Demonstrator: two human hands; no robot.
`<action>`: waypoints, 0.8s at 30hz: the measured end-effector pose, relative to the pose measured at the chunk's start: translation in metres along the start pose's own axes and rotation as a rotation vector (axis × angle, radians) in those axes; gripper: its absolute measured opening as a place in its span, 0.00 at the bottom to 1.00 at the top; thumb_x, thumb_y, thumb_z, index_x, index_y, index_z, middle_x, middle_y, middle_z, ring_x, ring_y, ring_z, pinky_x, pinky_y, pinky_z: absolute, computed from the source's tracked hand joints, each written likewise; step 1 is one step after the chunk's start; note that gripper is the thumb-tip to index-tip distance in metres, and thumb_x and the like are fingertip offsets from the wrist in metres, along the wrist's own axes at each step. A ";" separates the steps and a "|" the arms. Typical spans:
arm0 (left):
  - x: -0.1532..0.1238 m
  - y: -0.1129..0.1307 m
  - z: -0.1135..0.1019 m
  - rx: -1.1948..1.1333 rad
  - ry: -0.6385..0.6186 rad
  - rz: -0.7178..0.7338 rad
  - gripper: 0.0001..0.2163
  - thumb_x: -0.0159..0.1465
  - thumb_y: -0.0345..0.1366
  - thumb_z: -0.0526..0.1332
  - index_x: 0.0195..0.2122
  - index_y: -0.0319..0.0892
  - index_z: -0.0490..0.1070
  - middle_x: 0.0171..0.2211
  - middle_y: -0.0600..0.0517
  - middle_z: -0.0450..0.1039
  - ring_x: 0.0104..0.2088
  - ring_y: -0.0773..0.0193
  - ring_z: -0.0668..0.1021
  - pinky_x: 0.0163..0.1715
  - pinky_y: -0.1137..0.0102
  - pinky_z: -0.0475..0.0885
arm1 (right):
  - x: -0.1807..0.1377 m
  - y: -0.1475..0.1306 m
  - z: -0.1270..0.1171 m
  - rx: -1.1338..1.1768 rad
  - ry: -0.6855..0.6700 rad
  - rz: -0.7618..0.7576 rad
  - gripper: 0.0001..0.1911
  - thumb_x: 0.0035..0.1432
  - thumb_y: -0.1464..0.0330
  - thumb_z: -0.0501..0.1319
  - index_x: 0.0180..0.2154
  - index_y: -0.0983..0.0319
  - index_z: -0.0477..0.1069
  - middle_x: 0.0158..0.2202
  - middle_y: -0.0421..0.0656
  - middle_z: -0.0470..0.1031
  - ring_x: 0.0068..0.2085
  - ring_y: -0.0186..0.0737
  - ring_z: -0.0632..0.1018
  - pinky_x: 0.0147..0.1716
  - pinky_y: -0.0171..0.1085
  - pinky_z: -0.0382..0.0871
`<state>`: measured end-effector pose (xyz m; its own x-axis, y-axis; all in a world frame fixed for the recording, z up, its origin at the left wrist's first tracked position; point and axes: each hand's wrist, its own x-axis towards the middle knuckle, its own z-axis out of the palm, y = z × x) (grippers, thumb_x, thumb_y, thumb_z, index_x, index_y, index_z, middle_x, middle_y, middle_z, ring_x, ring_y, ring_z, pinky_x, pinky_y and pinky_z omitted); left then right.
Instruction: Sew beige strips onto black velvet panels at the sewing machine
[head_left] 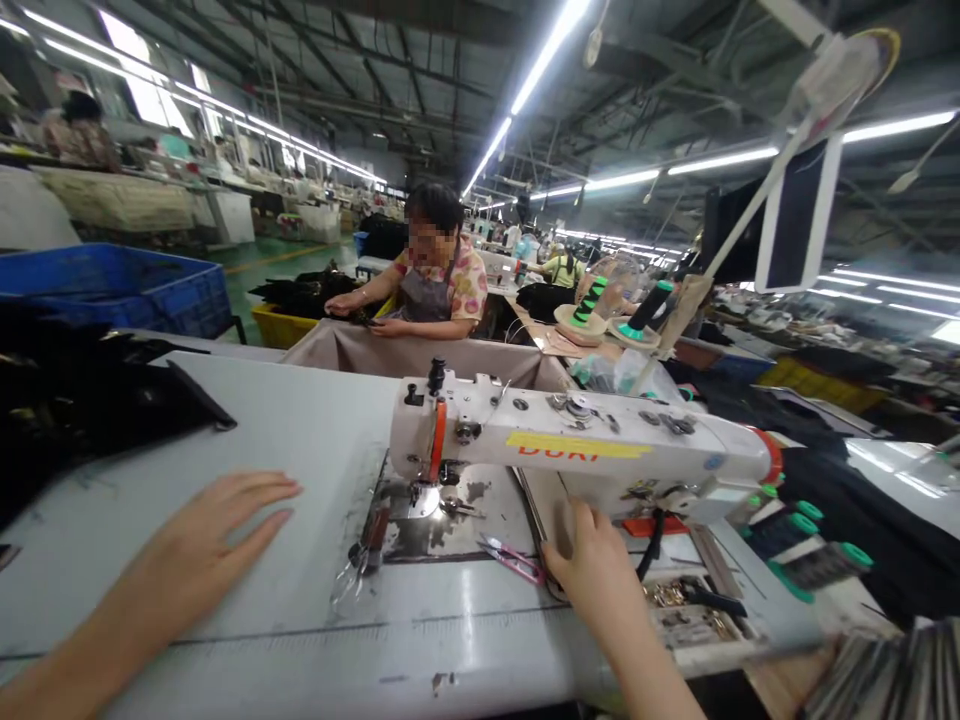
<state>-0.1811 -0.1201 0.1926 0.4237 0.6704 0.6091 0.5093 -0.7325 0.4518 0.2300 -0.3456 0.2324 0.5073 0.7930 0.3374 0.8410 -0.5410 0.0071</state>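
A white sewing machine (pixel 585 430) with a yellow strip along its arm stands in front of me. My left hand (pixel 217 530) is over the pale table (pixel 300 430) left of the needle area, its fingers stretched out and holding nothing. Under the machine's arm, my right hand (pixel 596 560) has thumb and fingers closed at a flat beige piece with a dark edge (pixel 541 500); the far part is behind the arm. Pink-handled thread snips (pixel 514 560) lie just left of that hand. Black fabric pieces (pixel 112 400) are heaped at the left.
Across from me a person (pixel 435 270) handles dark pieces beside a fabric-lined bin (pixel 360 350). Blue crates (pixel 112 290) stand at the left. Thread cones (pixel 817 560) and a small parts tray (pixel 697 610) sit at the right. A thread stand (pixel 750 220) rises above.
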 end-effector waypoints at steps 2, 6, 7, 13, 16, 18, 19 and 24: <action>0.019 0.021 0.024 -0.008 -0.131 0.069 0.14 0.66 0.50 0.58 0.49 0.54 0.76 0.52 0.53 0.75 0.53 0.50 0.75 0.59 0.53 0.66 | 0.000 -0.003 -0.001 -0.032 -0.011 0.017 0.31 0.56 0.59 0.64 0.59 0.65 0.64 0.44 0.55 0.74 0.47 0.59 0.76 0.46 0.48 0.68; 0.037 0.047 0.061 -0.122 -0.250 0.119 0.14 0.67 0.46 0.57 0.48 0.51 0.77 0.50 0.50 0.76 0.53 0.52 0.75 0.57 0.58 0.69 | -0.001 -0.004 -0.007 -0.054 -0.035 0.031 0.29 0.57 0.56 0.64 0.56 0.63 0.66 0.41 0.52 0.74 0.44 0.56 0.77 0.44 0.45 0.68; 0.037 0.048 0.067 -0.148 -0.257 0.112 0.14 0.67 0.45 0.57 0.48 0.51 0.78 0.50 0.49 0.76 0.52 0.52 0.76 0.56 0.59 0.69 | -0.001 -0.004 -0.009 -0.054 -0.035 0.030 0.28 0.57 0.56 0.64 0.55 0.63 0.66 0.41 0.52 0.74 0.44 0.56 0.77 0.44 0.45 0.68; 0.025 0.041 0.077 -0.204 -0.299 0.095 0.13 0.69 0.42 0.55 0.47 0.48 0.78 0.47 0.48 0.77 0.50 0.53 0.76 0.55 0.60 0.70 | -0.004 -0.001 -0.006 -0.044 -0.024 0.036 0.27 0.59 0.55 0.61 0.55 0.63 0.66 0.42 0.53 0.73 0.46 0.57 0.75 0.46 0.46 0.67; 0.023 0.042 0.076 -0.199 -0.314 0.119 0.13 0.70 0.40 0.54 0.48 0.47 0.77 0.48 0.48 0.76 0.50 0.54 0.75 0.55 0.61 0.70 | -0.001 -0.004 -0.006 -0.066 0.037 0.060 0.27 0.58 0.55 0.61 0.54 0.64 0.68 0.42 0.54 0.72 0.47 0.60 0.74 0.46 0.51 0.67; 0.024 0.045 0.075 -0.183 -0.318 0.144 0.13 0.71 0.38 0.53 0.49 0.46 0.77 0.47 0.47 0.76 0.51 0.55 0.75 0.54 0.60 0.70 | 0.000 -0.007 -0.011 -0.036 0.111 0.078 0.29 0.56 0.56 0.62 0.55 0.65 0.67 0.44 0.55 0.70 0.48 0.60 0.73 0.47 0.52 0.67; 0.024 0.046 0.075 -0.175 -0.316 0.158 0.13 0.71 0.37 0.53 0.49 0.45 0.76 0.47 0.47 0.76 0.51 0.55 0.75 0.55 0.60 0.69 | -0.001 -0.008 -0.015 0.001 0.149 0.084 0.30 0.56 0.56 0.62 0.56 0.65 0.66 0.45 0.55 0.69 0.48 0.60 0.73 0.48 0.52 0.68; 0.021 0.058 0.072 -0.156 -0.267 0.246 0.12 0.72 0.32 0.52 0.51 0.43 0.73 0.46 0.47 0.75 0.50 0.58 0.74 0.54 0.61 0.70 | -0.055 -0.025 -0.036 0.190 0.147 0.103 0.35 0.56 0.54 0.58 0.62 0.59 0.58 0.53 0.54 0.65 0.48 0.59 0.76 0.42 0.52 0.74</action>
<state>-0.0885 -0.1396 0.1843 0.7093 0.4645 0.5302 0.2569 -0.8708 0.4192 0.1745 -0.3853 0.2473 0.5712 0.6798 0.4601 0.8135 -0.5436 -0.2068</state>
